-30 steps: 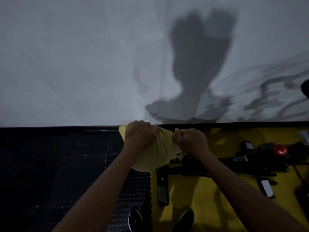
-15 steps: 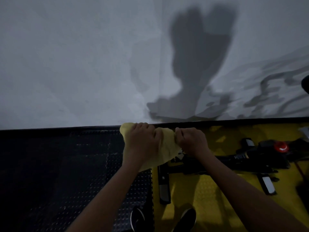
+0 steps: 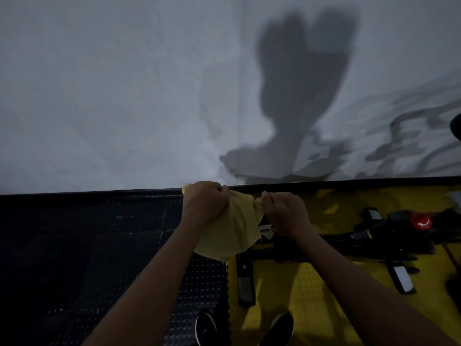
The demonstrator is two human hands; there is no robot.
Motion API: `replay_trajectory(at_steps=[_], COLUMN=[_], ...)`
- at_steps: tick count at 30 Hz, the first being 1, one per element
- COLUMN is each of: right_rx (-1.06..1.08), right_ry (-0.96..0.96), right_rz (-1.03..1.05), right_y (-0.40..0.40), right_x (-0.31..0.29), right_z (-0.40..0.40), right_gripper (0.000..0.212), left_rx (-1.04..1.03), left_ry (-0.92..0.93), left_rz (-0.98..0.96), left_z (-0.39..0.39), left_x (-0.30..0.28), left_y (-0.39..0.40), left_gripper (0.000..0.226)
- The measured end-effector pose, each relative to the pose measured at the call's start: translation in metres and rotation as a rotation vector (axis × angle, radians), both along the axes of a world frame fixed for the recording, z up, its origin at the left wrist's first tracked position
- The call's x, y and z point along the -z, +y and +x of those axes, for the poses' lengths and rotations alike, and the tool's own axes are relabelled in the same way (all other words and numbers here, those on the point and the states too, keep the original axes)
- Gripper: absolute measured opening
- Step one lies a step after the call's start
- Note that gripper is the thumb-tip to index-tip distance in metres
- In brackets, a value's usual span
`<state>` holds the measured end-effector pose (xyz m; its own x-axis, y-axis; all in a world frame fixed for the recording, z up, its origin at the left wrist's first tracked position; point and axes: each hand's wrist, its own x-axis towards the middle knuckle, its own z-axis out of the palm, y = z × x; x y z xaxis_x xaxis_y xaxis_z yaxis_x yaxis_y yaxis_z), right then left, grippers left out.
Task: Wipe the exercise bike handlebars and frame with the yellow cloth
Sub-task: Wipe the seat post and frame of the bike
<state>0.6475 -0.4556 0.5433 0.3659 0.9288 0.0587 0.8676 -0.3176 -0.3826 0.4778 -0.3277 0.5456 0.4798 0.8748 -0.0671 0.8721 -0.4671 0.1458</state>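
The yellow cloth hangs stretched between my two hands in front of me. My left hand grips its upper left part with curled fingers. My right hand pinches the cloth's right edge. Below and to the right lies the black exercise bike frame with a red knob, seen from above on the yellow floor mat. The bike's base bar with its silver end shows under the cloth. The handlebars are not clearly visible.
A grey wall fills the upper half, with shadows on it. Black studded floor tiles lie to the left. My two dark shoes stand at the bottom edge. A pedal juts from the frame on the right.
My hands have shifted the cloth slightly; the right hand now holds a thinner, more stretched edge and the hands sit a little farther apart.
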Motion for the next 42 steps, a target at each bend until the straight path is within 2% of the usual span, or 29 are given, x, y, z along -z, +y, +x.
replay_trajectory(at_steps=[3,7,10,12,14,16,18,22,24,26,27,30,31,34,37,40,42], right_rx=[0.008,-0.010,-0.012,0.007,0.019,0.018,0.009,-0.005,0.002,0.016,0.022,0.021,0.023,0.035,0.024,0.018,0.027], right_ry=[0.016,0.011,-0.001,0.053,0.062,0.041,0.046,0.048,0.054,0.049,0.048,0.031,0.037,0.063,0.096,0.100,0.087], right_rz=[0.033,-0.029,-0.004,0.055,0.078,0.085,0.093,0.093,0.084,0.075,0.073,0.063,0.066,0.083,0.090,0.076,0.089], right_y=[0.000,0.000,0.000,-0.001,-0.001,0.000,0.000,-0.001,-0.002,-0.001,0.000,0.001,0.001,-0.001,-0.002,-0.003,-0.002], right_x=[0.006,0.007,0.009,0.010,0.009,0.009,0.010,0.012,0.012,0.011,0.010,0.008,0.008,0.009,0.006,0.004,0.005], right_z=[0.000,0.004,0.003,0.004,0.003,0.002,0.002,0.004,0.004,0.003,0.002,0.001,0.001,0.002,0.001,0.001,0.000], right_gripper=[0.053,0.041,0.041,0.043,0.042,0.045,0.052,0.053,0.053,0.052,0.050,0.046,0.044,0.043,0.045,0.045,0.047], left_rx=[0.085,0.211,0.146,-0.021,-0.163,-0.123,0.040,0.109,0.144,0.083,0.052,0.024,0.045,0.217,0.318,0.236,0.063], left_ry=[0.046,-0.318,-0.403,-0.318,-0.163,-0.069,-0.049,-0.225,-0.316,-0.385,-0.340,0.044,0.095,0.070,-0.113,-0.148,-0.116], left_rz=[0.075,0.108,0.069,-0.040,-0.125,-0.069,-0.006,0.036,0.088,0.103,0.103,0.050,0.029,0.061,0.054,0.102,0.069], left_z=[0.003,-0.031,-0.044,-0.032,-0.011,0.006,0.009,-0.027,-0.045,-0.044,-0.037,0.000,0.012,0.029,0.003,-0.025,-0.018], left_x=[-0.002,0.005,0.006,0.003,-0.001,-0.004,-0.005,0.012,0.016,0.015,0.011,0.000,-0.002,-0.005,0.000,0.006,0.005], left_y=[-0.019,-0.056,-0.041,-0.018,-0.005,-0.012,-0.039,-0.076,-0.071,-0.049,-0.036,-0.009,-0.008,-0.036,-0.044,-0.020,-0.007], left_gripper=[0.057,0.032,0.030,0.030,0.044,0.057,0.056,0.049,0.044,0.032,0.030,0.055,0.060,0.055,0.041,0.039,0.040])
